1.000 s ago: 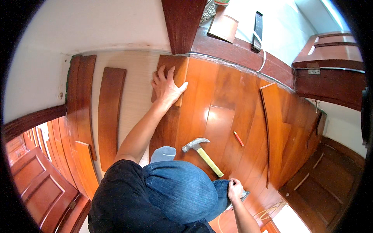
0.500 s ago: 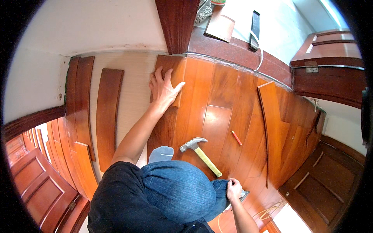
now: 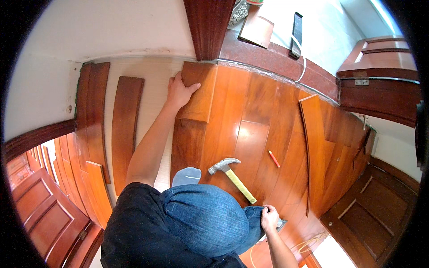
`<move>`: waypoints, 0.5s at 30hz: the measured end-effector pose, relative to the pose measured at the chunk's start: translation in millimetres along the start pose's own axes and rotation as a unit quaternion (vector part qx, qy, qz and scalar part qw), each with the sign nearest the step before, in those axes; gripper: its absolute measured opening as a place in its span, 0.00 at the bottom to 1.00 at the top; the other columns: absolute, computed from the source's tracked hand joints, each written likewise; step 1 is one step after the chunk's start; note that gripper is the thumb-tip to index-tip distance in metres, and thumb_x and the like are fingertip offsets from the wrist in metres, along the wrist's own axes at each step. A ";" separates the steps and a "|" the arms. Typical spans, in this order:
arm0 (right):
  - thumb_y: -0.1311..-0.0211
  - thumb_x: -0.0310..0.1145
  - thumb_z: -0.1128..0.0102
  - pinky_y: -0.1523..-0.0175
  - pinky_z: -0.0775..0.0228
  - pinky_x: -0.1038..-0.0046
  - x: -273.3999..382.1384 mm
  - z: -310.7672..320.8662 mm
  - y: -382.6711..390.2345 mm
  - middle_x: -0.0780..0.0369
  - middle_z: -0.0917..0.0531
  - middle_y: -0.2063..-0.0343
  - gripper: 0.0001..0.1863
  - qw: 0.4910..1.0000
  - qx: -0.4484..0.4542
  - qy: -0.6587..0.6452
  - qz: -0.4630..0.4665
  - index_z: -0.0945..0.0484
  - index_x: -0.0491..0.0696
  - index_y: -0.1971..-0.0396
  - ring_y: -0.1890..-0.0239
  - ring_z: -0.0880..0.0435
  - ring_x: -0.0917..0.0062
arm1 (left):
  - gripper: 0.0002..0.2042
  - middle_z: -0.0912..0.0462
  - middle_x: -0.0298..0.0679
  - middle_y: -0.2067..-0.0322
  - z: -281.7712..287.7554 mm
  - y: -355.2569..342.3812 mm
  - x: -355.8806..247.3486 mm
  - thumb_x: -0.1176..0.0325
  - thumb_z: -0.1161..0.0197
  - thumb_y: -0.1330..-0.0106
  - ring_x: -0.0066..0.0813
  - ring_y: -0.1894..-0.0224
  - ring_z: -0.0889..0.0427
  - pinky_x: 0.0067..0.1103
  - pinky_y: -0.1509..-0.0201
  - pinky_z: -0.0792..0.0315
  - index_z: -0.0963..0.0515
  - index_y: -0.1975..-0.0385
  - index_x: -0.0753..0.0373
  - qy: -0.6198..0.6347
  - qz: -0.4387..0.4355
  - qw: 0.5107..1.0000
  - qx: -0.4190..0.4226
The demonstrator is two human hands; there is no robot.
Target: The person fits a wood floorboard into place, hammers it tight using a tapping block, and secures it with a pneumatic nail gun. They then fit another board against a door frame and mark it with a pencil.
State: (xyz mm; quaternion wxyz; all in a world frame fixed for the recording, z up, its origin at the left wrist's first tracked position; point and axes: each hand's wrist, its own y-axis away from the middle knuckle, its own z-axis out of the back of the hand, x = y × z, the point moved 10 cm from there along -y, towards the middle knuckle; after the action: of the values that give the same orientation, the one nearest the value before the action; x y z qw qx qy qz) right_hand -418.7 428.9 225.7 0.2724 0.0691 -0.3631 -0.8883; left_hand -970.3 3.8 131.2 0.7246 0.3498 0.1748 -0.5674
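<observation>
At the far end of the laid row, a short reddish-brown floorboard (image 3: 196,107) lies beside the door post. My left hand (image 3: 180,92) is on its left edge, with the fingers bent along that side and the thumb stretched over the top. A darker floorboard (image 3: 187,145) continues the row toward me. By my jeans knee, my right hand (image 3: 269,218) has its fingers curled closed; what they grip is hidden. Part of a grey metal tool (image 3: 281,223) shows beside that hand. A claw hammer (image 3: 234,179) with a yellow handle rests on the finished floor.
Loose floorboards lie on the left (image 3: 127,116) and on the right (image 3: 313,143). A red pencil (image 3: 274,159) is right of the hammer. Pale underlay (image 3: 154,89) shows between the boards. Beyond the stone threshold (image 3: 268,58) lies a black bar (image 3: 296,35). A thin yellow hose (image 3: 308,243) coils at lower right.
My left hand has slid left and toward me, from lying spread on top of the short floorboard to its left edge. My right hand stays by the knee.
</observation>
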 end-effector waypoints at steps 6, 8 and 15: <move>0.32 0.40 0.43 0.37 0.25 0.60 8.4 -1.3 -2.3 0.50 0.13 0.50 0.17 0.999 0.000 0.035 -0.002 0.11 0.46 0.55 0.45 0.15 0.55 | 0.46 0.27 0.61 0.37 -0.4 4.2 -4.7 0.56 0.18 0.44 0.58 0.34 0.26 0.40 0.28 0.30 0.34 0.29 0.70 0.068 -0.031 0.996 -0.050; 0.33 0.41 0.43 0.37 0.25 0.60 12.7 0.1 -0.6 0.50 0.13 0.50 0.18 0.999 0.006 0.035 -0.014 0.11 0.46 0.55 0.45 0.15 0.55 | 0.46 0.27 0.61 0.37 -7.3 -6.7 6.1 0.57 0.18 0.44 0.58 0.35 0.25 0.40 0.28 0.30 0.34 0.29 0.70 0.091 -0.040 0.994 -0.033; 0.34 0.41 0.43 0.37 0.25 0.59 8.4 -0.5 -1.5 0.50 0.13 0.51 0.17 0.999 0.001 0.031 -0.023 0.11 0.47 0.55 0.46 0.15 0.55 | 0.40 0.24 0.60 0.39 -11.6 -8.5 -0.9 0.60 0.17 0.46 0.57 0.36 0.25 0.39 0.30 0.28 0.28 0.35 0.70 0.129 -0.057 0.990 -0.020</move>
State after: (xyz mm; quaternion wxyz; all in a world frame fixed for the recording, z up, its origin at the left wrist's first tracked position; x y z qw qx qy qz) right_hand -426.3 425.1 224.9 0.2629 0.1057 -0.3536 -0.8914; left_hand -976.9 11.7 121.1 0.6697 0.3945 0.2977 -0.5544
